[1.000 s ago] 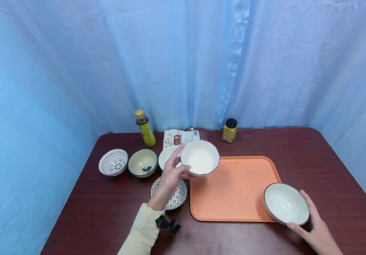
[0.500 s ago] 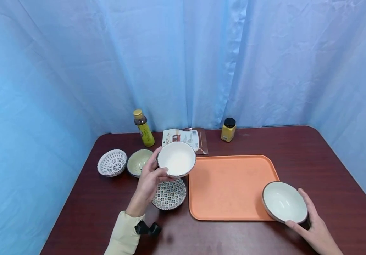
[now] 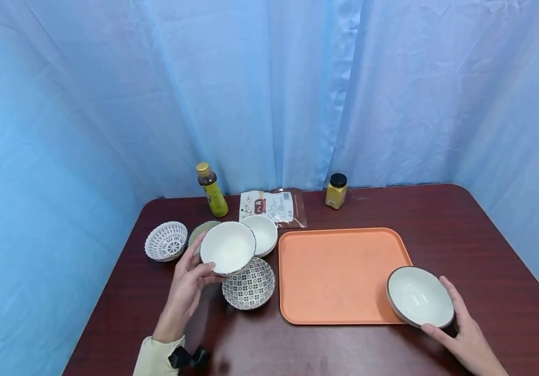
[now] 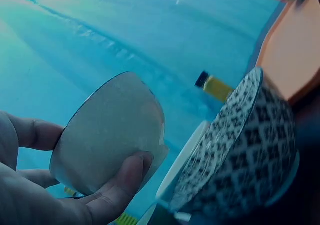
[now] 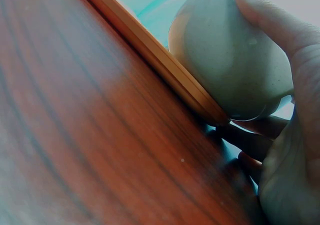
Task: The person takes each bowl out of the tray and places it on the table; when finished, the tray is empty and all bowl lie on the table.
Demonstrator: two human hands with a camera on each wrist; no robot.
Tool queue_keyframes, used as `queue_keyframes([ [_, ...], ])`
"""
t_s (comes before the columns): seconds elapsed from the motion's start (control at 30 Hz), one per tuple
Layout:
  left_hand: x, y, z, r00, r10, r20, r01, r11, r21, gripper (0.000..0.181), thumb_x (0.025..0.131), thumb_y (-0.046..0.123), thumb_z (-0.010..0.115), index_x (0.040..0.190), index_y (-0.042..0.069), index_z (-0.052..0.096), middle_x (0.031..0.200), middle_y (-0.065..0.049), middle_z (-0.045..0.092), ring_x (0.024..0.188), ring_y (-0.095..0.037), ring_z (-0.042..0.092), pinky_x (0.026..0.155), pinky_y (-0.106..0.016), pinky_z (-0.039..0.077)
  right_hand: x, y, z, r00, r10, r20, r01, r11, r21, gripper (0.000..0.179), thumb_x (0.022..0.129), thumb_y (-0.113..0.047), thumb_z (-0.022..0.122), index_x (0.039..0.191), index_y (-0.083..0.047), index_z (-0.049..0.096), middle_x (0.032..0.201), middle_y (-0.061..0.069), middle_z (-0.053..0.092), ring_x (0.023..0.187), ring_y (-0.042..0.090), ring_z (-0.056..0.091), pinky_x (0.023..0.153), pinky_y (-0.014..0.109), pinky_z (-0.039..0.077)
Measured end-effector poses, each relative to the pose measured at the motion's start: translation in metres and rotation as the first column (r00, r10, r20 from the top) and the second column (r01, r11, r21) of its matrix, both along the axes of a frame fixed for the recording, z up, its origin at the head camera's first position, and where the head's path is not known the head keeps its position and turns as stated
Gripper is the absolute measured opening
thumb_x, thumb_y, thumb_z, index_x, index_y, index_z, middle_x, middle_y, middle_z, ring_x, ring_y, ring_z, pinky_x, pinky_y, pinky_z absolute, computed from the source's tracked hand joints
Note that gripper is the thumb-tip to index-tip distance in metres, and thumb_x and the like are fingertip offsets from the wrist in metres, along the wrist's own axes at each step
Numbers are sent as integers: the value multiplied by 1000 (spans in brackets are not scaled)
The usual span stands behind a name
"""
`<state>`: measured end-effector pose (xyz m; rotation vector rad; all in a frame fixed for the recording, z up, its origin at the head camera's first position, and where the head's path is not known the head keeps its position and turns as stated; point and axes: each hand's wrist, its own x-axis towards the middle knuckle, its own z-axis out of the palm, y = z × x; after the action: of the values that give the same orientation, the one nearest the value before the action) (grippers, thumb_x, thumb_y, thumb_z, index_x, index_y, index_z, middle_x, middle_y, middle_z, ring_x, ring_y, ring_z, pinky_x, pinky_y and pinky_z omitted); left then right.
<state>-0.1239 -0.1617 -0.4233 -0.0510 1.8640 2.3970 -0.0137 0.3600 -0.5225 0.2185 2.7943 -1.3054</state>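
Note:
My left hand (image 3: 181, 292) grips a white bowl (image 3: 229, 248) with a dark rim, thumb on the near side, raised over the left part of the table. In the left wrist view the thumb presses that bowl's plain outer wall, and a patterned bowl (image 4: 255, 145) stands close by. At the tray's front right corner my right hand (image 3: 468, 337) holds a pale green bowl (image 3: 421, 296) with a brown rim. Seen from the right wrist, thumb and fingers span this bowl's side, its base right at the tray edge (image 5: 185, 85).
An orange tray (image 3: 335, 277) lies mid-table. Left of it are a dark-patterned bowl (image 3: 248, 290), a white bowl (image 3: 266, 237), a partly hidden greenish bowl (image 3: 199, 231) and a lattice-patterned bowl (image 3: 166, 241). Behind stand a bottle (image 3: 214, 193), a pouch (image 3: 279, 206) and a yellow jar (image 3: 337, 192).
My left hand has carried the white bowl leftward from over the tray's edge, and the white bowl behind it has come into sight. My right hand and its bowl stay in place.

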Motion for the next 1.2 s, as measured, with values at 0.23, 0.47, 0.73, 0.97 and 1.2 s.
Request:
queue_keyframes([
  [0.23, 13, -28, -9, 997, 51, -59, -50, 999, 15, 77, 90, -14, 45, 160, 4, 17, 127, 3, 59, 80, -14, 74, 67, -33, 64, 1, 0, 0, 1000, -3, -2, 3, 1000, 10, 102, 96, -28, 65, 160, -30, -14, 168, 21, -6, 136, 55, 21, 92, 72, 34],
  [0.47, 24, -50, -21, 992, 97, -79, -92, 993, 68, 74, 91, -17, 44, 156, 12, 26, 123, 10, 63, 87, -15, 74, 66, -34, 65, 2, 0, -2, 1000, -8, -3, 8, 1000, 2, 101, 96, -28, 65, 160, -31, -13, 169, 19, -5, 139, 52, 18, 96, 69, 30],
  [0.73, 32, -66, -28, 989, 120, -91, -110, 988, 107, 73, 91, -18, 42, 156, 13, 26, 123, 10, 65, 88, -16, 75, 66, -34, 65, 3, 0, -2, 1000, -9, -23, 9, 999, 31, 100, 96, -28, 66, 161, -33, -10, 170, 14, -3, 140, 48, 21, 94, 14, 30],
  [0.97, 42, -77, -41, 988, 143, -52, -135, 980, 146, 70, 92, -18, 43, 151, 18, 36, 120, 10, 67, 85, -18, 74, 65, -36, 65, 3, -3, -5, 996, 7, -87, -5, 1000, 25, 99, 96, -24, 66, 161, -32, -7, 171, 5, -4, 151, 29, 12, 87, -7, 14],
  [1.2, 49, -84, -50, 987, 156, 42, -159, 985, 72, 75, 93, -14, 46, 159, 11, 20, 117, 16, 66, 86, -16, 74, 67, -35, 65, 4, -3, -7, 993, 12, -113, -10, 1000, 15, 99, 95, -22, 66, 162, -31, -7, 171, 4, -5, 154, 25, 8, 85, -9, 9],
])
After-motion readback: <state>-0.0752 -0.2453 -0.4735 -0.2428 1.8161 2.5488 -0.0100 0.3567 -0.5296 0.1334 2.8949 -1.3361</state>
